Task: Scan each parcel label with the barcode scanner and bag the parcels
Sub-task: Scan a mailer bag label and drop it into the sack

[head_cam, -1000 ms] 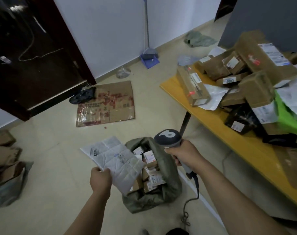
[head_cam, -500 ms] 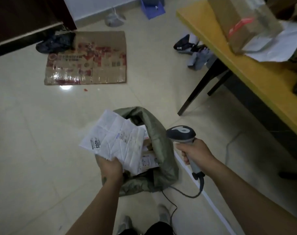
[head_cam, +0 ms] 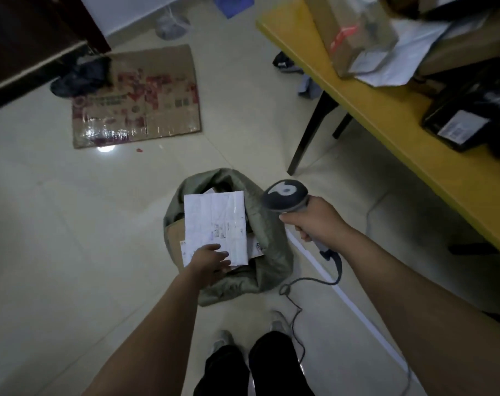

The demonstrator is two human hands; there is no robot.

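At centre frame, a flat white parcel [head_cam: 214, 218], lying face up across the mouth of an olive-green bag [head_cam: 271, 232] on the floor [head_cam: 57, 224]. On the parcel's lower edge, left hand [head_cam: 211, 260], fingers nearly straight and spread, touching rather than clenching (thumb side too blurred to judge). Just right of the bag's rim, right hand [head_cam: 318, 221] wrapped tight round the grey handle of the barcode scanner [head_cam: 286, 195], apart from the parcel, with the bag's wall between. Scanner head dark, rounded, with a pale mark on top, turned toward the left of the frame. Black cable [head_cam: 293, 284] trailing from the handle's base, looping over the floor toward the lower edge of the frame.

Parcel thin, rectangular, creased into folds, glossy like plastic film, with a small printed label [head_cam: 218, 232] near its middle. Under it, inside the bag, brown cardboard [head_cam: 173, 238] and more white paper. Bag soft, rumpled, rolled at the rim.

Upper right: yellow worktop [head_cam: 386, 118], smooth, on dark supports, loaded with a taped brown box [head_cam: 354, 32], a crumpled white mailer [head_cam: 397, 64] and a black wrapped package [head_cam: 466, 121] with a white sticker. Upper left: flattened cardboard sheet [head_cam: 137, 98], printed in red, shiny with tape, beside a dark heap of cloth [head_cam: 80, 78]. Floor pale glossy tile. At the bottom, black trousers [head_cam: 271, 364] and light shoes [head_cam: 223, 338].
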